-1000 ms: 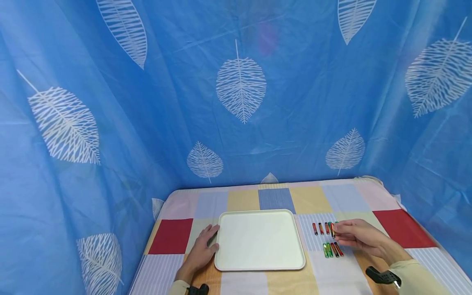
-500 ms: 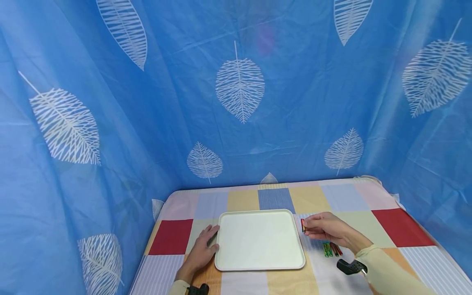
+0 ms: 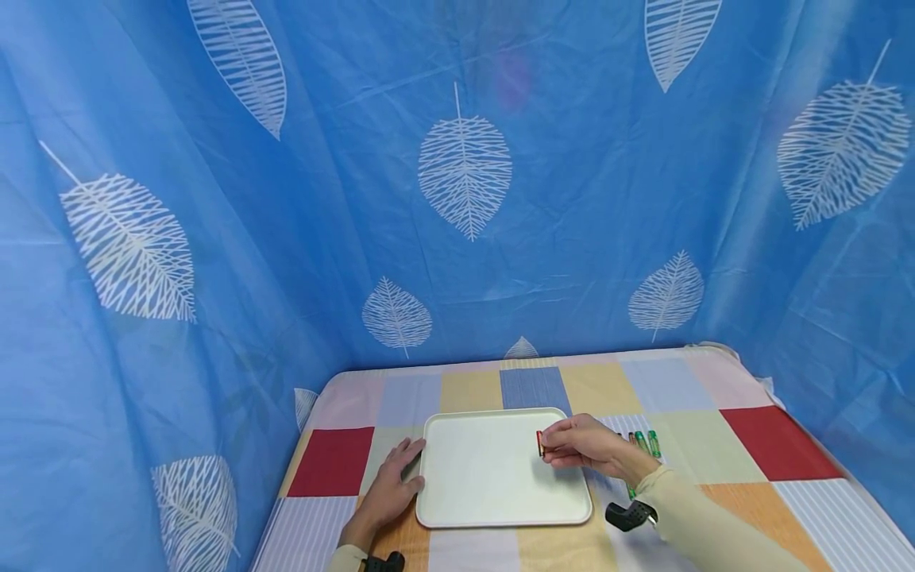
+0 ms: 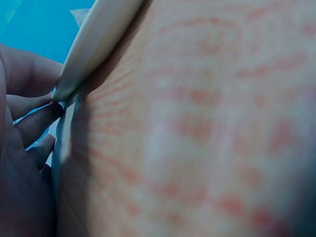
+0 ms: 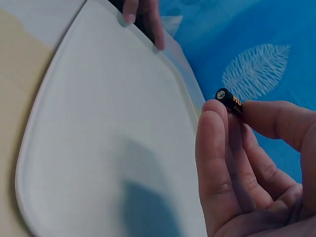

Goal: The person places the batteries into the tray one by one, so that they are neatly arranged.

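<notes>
My right hand (image 3: 589, 445) pinches a red and black battery (image 3: 539, 443) between thumb and fingertips, over the right part of a white rectangular tray (image 3: 486, 477). In the right wrist view the battery's (image 5: 228, 100) black end with its metal terminal points toward the camera, and the hand casts a shadow on the tray. My left hand (image 3: 387, 492) lies at the tray's left edge with its fingers extended and its thumb at the rim. The left wrist view shows the thumb and fingers (image 4: 37, 121) right at the tray's rim.
Beyond the right wrist lie green batteries (image 3: 654, 443) and others, partly hidden by the hand and forearm. A patchwork cloth (image 3: 465, 548) covers the table. A blue curtain (image 3: 565, 278) with white leaf prints hangs behind and at both sides.
My right hand has picked up a red and black battery from the group on the right and carried it left, over the tray. The left hand has stayed in place.
</notes>
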Demonstrator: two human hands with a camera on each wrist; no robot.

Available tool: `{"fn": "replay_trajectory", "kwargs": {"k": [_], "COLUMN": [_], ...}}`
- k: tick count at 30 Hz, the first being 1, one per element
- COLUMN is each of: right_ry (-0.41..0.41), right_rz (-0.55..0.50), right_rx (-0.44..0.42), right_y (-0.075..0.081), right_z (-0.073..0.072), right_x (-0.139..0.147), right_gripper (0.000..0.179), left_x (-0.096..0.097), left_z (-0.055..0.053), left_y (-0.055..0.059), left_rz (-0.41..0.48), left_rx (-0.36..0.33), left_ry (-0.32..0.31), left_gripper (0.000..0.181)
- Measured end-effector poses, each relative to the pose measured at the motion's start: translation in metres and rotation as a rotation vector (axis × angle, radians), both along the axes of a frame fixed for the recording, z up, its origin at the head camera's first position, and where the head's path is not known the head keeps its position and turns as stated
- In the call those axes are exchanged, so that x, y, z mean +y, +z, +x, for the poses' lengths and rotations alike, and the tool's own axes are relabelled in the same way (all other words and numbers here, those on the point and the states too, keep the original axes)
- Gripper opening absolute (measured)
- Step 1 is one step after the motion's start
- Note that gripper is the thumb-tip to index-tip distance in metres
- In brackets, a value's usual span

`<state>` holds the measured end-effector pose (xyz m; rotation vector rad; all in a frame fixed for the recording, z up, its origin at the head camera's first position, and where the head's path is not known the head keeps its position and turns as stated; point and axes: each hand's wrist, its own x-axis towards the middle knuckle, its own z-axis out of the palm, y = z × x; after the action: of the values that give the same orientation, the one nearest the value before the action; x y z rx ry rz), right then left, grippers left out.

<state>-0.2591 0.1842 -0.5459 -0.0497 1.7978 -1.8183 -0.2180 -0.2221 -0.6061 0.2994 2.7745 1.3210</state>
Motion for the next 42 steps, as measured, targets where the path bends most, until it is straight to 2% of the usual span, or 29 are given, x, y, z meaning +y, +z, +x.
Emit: {"fn": "replay_trajectory", "kwargs": {"k": [5,13,26,34,42], "right_ry": [0.018,0.047,0.072,0.044,-0.012], "right_rz": [-0.004,0.022,0.063,0.079,0.139], "right_rx": [0.016,0.042,0.056,0.046,0.021], "right_y": [-0.007,-0.015,-0.018,-0.019,-0.02], "right_z": [-0.003,-0.006,-0.005,-0.009,-0.015], "right_x": [-0.029,-0.074,-0.142,-0.175,-0.198], "right_gripper": [0.023,0.021,0.009,0.007,0.006], "left_x": [-0.001,-0.002,-0.002,0.002,0.003], "left_z": [0.0,0.0,0.001,0.001,0.0], "left_y": [-0.001,-0.003,-0.001,0.003,0.003], "left_rz": [0.005,-0.002,-0.011,-0.015,-0.009], "left_rx": [-0.019,-0.036,-0.037,-0.024,-0.029], "left_ry": [0.001,0.003,0.014,0.019,0.034], "left_gripper": [0.066,0.066,0.067,0.067,0.067]}}
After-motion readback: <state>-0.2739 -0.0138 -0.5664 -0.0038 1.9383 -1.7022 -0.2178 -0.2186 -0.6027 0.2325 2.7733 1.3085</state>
